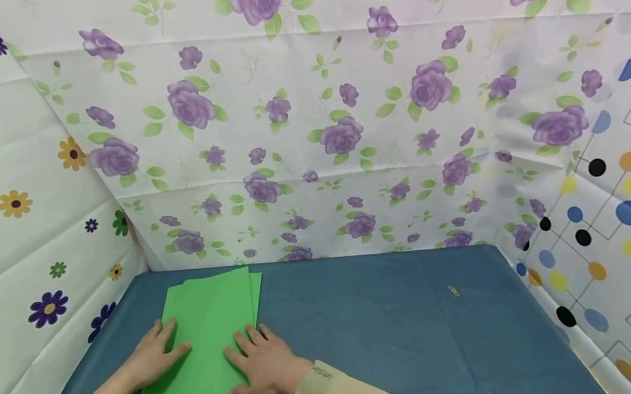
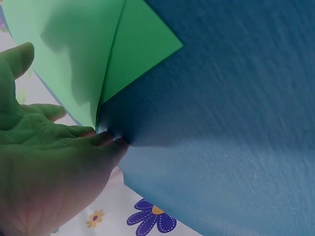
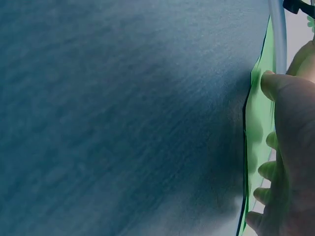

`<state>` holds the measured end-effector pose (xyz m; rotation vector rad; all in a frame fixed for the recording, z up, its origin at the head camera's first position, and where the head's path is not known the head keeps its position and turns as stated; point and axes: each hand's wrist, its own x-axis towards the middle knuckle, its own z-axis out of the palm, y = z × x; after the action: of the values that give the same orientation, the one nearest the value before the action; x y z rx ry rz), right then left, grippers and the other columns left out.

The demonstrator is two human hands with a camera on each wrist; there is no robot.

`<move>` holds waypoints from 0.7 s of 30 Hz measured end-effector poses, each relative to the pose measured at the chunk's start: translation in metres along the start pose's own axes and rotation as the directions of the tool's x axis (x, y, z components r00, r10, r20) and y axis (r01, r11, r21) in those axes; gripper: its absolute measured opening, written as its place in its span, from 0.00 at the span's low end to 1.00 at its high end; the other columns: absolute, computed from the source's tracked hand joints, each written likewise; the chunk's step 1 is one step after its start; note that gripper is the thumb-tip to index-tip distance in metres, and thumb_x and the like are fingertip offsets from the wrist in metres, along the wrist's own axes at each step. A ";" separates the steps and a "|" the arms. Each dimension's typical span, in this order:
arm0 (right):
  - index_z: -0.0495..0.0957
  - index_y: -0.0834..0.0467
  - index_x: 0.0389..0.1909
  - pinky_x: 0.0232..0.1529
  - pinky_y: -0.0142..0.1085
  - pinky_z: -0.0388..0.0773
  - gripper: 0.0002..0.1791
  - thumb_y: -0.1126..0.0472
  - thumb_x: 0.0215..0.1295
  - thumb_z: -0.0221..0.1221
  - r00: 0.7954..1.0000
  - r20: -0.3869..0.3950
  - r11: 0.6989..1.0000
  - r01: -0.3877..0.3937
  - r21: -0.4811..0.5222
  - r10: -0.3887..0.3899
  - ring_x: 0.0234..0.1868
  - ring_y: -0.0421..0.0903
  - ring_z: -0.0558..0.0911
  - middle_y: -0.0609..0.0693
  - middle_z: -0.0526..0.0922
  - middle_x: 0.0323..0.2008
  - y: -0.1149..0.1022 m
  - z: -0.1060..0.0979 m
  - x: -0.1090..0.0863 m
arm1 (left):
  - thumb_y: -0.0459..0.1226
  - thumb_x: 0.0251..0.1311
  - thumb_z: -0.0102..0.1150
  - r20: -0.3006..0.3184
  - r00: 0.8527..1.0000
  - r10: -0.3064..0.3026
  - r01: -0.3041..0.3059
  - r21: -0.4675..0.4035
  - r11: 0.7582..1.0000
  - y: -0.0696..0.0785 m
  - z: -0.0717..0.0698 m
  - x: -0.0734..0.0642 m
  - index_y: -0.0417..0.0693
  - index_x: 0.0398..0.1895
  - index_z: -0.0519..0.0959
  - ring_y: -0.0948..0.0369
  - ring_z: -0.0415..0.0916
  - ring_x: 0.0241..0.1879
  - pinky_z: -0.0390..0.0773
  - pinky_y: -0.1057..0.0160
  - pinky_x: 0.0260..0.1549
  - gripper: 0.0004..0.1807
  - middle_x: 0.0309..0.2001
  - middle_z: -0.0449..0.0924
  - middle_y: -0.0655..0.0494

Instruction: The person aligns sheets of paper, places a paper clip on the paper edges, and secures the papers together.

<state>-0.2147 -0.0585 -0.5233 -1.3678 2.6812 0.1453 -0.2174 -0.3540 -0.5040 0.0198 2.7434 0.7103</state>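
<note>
Green paper sheets (image 1: 210,333) lie stacked on the left part of the blue table, slightly skewed so that an under sheet (image 1: 255,289) shows past the top one's right edge. My left hand (image 1: 153,355) is at the stack's left edge, its thumb reaching over the paper. In the left wrist view, that hand's fingertips (image 2: 118,143) are right at the sheets' edge, and a corner of a lower sheet (image 2: 142,54) sticks out. My right hand (image 1: 265,364) rests with spread fingers over the right edge; the right wrist view shows its fingers (image 3: 267,169) over the green paper.
A small yellow paper clip (image 1: 454,291) lies on the right side of the blue tabletop (image 1: 365,319). Patterned sheets hang around the table: purple roses at the back (image 1: 301,132), flowers on the left (image 1: 18,248), coloured dots on the right (image 1: 607,253).
</note>
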 end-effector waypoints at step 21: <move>0.40 0.31 0.81 0.77 0.33 0.50 0.42 0.21 0.71 0.32 0.998 0.054 1.000 0.018 0.009 -0.018 0.81 0.44 0.45 0.41 0.42 0.82 -0.001 0.003 0.005 | 0.63 0.69 0.54 -0.014 0.999 0.052 -0.050 0.120 0.991 0.006 0.008 -0.001 0.26 0.76 0.57 0.19 0.38 0.69 0.54 0.19 0.59 0.52 0.72 0.42 0.14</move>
<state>-0.2165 -0.0631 -0.5274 -1.3646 2.6217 0.1661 -0.2144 -0.3454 -0.5076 0.1108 2.8072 0.5601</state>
